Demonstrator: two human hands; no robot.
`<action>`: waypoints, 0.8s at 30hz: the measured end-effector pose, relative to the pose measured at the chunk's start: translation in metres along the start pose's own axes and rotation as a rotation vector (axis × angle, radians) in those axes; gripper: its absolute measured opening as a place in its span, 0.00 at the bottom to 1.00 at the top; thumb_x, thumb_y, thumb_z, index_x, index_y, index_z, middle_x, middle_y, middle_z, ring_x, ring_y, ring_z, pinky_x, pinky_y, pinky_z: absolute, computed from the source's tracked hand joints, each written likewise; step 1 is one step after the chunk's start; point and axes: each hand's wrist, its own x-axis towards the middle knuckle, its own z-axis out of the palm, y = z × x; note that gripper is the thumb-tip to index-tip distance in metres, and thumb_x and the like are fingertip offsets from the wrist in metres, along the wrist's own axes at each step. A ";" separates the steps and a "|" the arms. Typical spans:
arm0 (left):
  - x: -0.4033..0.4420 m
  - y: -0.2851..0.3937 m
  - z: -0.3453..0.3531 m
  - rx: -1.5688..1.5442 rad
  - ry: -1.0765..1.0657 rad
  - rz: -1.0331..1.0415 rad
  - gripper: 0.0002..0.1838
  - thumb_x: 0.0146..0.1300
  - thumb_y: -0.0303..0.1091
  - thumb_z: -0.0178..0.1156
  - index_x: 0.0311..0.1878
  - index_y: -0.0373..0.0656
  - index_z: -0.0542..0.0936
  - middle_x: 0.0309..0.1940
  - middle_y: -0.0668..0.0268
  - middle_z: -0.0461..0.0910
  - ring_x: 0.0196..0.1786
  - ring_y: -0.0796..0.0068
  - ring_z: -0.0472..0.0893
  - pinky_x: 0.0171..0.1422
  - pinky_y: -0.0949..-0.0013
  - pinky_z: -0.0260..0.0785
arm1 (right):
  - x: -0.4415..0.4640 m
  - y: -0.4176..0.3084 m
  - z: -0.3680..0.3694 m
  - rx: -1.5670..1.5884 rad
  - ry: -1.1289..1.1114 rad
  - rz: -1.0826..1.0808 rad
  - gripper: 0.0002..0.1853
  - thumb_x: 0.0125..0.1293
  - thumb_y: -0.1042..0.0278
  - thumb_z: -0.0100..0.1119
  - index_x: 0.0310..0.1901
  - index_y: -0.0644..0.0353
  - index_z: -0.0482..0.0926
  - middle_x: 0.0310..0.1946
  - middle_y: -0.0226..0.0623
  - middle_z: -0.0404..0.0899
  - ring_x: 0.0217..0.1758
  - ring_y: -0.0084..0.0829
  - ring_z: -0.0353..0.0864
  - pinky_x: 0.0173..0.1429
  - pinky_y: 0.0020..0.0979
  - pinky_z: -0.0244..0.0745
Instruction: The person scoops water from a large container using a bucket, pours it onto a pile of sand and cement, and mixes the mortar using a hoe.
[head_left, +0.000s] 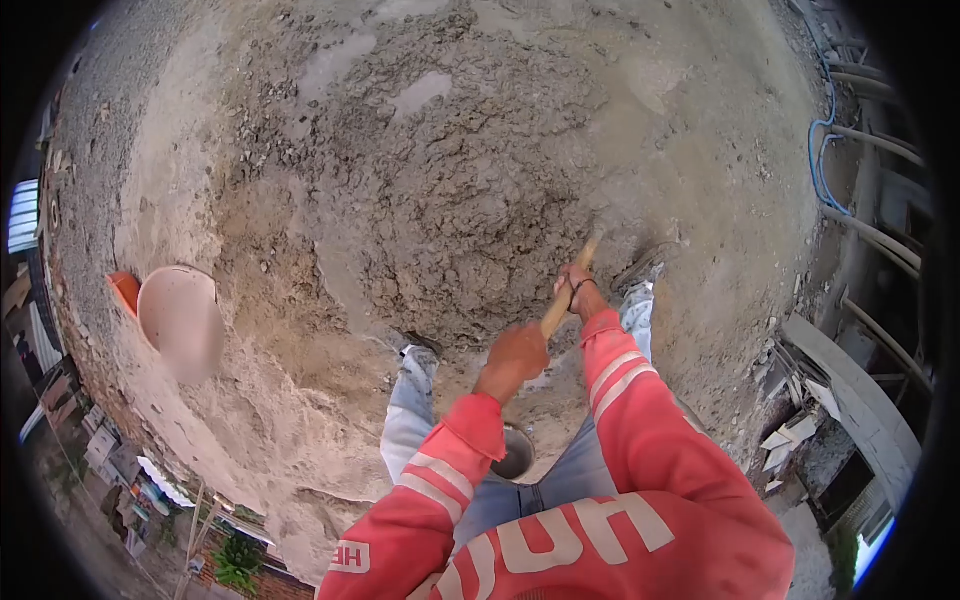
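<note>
A pale wooden tool handle (554, 316) slants across the front of me, its far end over the wet mix. My left hand (517, 356) is wrapped round its nearer part. Farther along it, my right hand (580, 290), with a dark band at the wrist, is closed round the wood. No working head of the tool can be made out. Ahead spreads a rough heap of wet grey concrete or mortar mix (480, 190), with puddled water on it. My feet stand at its near edge.
Between my legs is a grey round-mouthed container (515, 452), partly hidden by my sleeve. A pale rounded object (180, 315), partly blurred, lies left beside an orange piece (125, 291). A blue hose (819, 150), poles (878, 238) and broken slabs (795, 432) line the right side.
</note>
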 end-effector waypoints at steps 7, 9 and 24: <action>-0.076 -0.047 -0.051 0.037 0.043 0.141 0.19 0.59 0.35 0.61 0.49 0.33 0.74 0.42 0.43 0.81 0.48 0.40 0.81 0.53 0.46 0.72 | -0.081 -0.004 0.044 0.153 -0.016 0.019 0.07 0.68 0.66 0.56 0.33 0.55 0.70 0.19 0.30 0.70 0.18 0.29 0.70 0.25 0.33 0.75; -0.126 -0.051 -0.089 0.061 0.050 0.163 0.18 0.59 0.35 0.62 0.48 0.33 0.74 0.40 0.43 0.82 0.46 0.41 0.81 0.52 0.46 0.72 | -0.116 0.015 0.059 0.285 -0.106 0.079 0.10 0.65 0.71 0.55 0.26 0.55 0.69 0.18 0.26 0.70 0.17 0.25 0.66 0.23 0.27 0.71; -0.203 -0.190 -0.021 -0.089 0.266 0.081 0.18 0.54 0.32 0.65 0.49 0.43 0.75 0.29 0.48 0.81 0.36 0.40 0.81 0.42 0.47 0.73 | -0.272 0.113 0.137 0.185 -0.293 -0.180 0.06 0.64 0.75 0.55 0.35 0.56 0.66 0.22 0.31 0.67 0.23 0.29 0.70 0.29 0.36 0.72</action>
